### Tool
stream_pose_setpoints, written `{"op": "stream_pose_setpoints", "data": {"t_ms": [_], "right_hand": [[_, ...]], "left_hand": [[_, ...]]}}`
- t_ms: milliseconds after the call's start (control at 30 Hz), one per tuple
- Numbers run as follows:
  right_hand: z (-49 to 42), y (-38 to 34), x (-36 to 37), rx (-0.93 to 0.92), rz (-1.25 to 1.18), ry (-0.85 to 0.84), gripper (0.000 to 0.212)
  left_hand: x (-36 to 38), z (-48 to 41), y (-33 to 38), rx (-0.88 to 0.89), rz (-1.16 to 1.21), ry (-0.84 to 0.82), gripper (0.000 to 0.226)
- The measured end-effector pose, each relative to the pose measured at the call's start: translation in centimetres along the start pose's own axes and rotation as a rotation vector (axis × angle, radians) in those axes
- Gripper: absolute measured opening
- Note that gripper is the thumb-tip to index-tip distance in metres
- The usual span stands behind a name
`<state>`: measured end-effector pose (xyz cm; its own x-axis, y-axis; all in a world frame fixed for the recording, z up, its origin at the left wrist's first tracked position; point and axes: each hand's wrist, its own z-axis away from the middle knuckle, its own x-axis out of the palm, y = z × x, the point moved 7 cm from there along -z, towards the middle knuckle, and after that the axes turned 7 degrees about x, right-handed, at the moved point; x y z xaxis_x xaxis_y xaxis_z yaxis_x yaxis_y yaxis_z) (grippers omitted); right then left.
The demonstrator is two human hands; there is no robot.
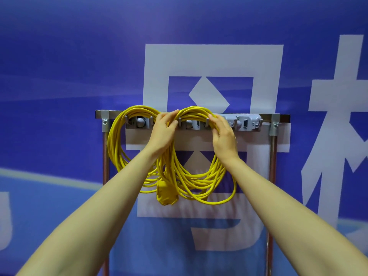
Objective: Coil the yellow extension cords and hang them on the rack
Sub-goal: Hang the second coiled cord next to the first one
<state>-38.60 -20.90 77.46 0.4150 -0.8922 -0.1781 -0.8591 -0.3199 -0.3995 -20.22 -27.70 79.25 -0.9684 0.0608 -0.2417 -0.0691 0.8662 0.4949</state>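
Two yellow cord coils hang side by side on the grey hook strip of the rack. The left coil drapes over the strip's left hooks. The right coil hangs over the middle hooks, and its yellow plug block dangles at the bottom. My left hand grips the top left of the right coil where the two coils meet. My right hand holds the same coil's top right side, fingers curled over the strands.
The rack's steel top bar rests on two copper-coloured posts, one at the left and one at the right. Hooks at the strip's right end carry nothing. A blue banner wall with large white characters stands right behind the rack.
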Motion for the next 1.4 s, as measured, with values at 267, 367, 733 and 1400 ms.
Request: {"op": "stream_pose_setpoints", "data": {"t_ms": [267,367,733,1400], "right_hand": [[-0.3,-0.9,-0.6,0.057,0.03,-0.024,0.04],[-0.2,-1.0,-0.8,0.057,0.043,-0.032,0.04],[0.1,-0.8,-0.7,0.068,0.047,0.036,0.039],[3.0,-1.4,-1.0,0.098,0.304,-0.162,0.059]], "left_hand": [[-1.2,-1.0,1.4,-0.017,-0.415,-0.074,0.04],[-1.6,-1.1,1.0,-0.042,-0.54,-0.104,0.038],[-2.2,0.2,0.5,-0.031,-0.402,0.367,0.02],[0.7,4.0,0.2,0.137,-0.952,-0.049,0.066]]}}
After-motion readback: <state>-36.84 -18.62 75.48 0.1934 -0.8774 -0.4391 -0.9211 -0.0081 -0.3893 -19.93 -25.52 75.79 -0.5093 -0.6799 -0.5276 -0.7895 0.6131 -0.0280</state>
